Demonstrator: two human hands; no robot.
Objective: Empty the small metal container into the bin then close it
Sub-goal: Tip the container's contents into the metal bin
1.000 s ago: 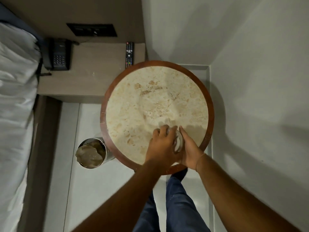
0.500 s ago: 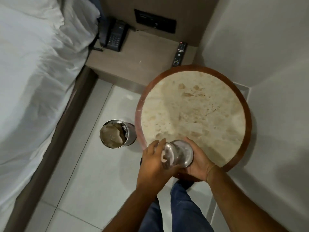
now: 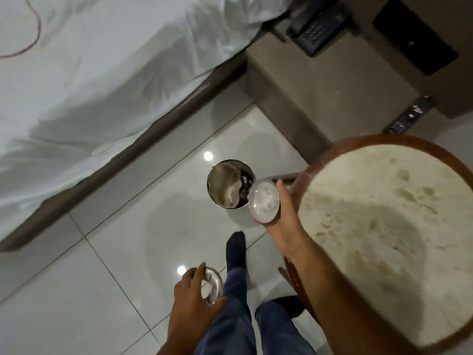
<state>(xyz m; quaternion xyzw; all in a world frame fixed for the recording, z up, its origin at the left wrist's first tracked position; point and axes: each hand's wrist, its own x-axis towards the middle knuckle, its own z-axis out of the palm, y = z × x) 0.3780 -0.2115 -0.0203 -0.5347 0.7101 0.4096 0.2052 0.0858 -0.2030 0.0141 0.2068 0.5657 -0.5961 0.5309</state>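
Note:
My right hand (image 3: pixel 282 221) holds the small round metal container (image 3: pixel 263 200), lid off, beside and just right of the bin's rim; pale contents show inside it. The bin (image 3: pixel 217 198) is a shiny metal cylinder on the floor with crumpled paper inside. Lower down, near my left knee, my left hand (image 3: pixel 193 301) grips the container's shiny metal lid (image 3: pixel 213 285). The two hands are well apart.
A round stone-topped table with a wooden rim (image 3: pixel 384 226) stands at the right. A bed with white sheets (image 3: pixel 102 73) fills the upper left. A bedside shelf (image 3: pixel 332 85) carries a telephone (image 3: pixel 317 29) and a remote control (image 3: pixel 407 116). My feet stand on glossy floor tiles (image 3: pixel 102 278).
The lid has come off in my left hand, which dropped low and left. My right hand carried the container off the table to beside the bin. The view swung left.

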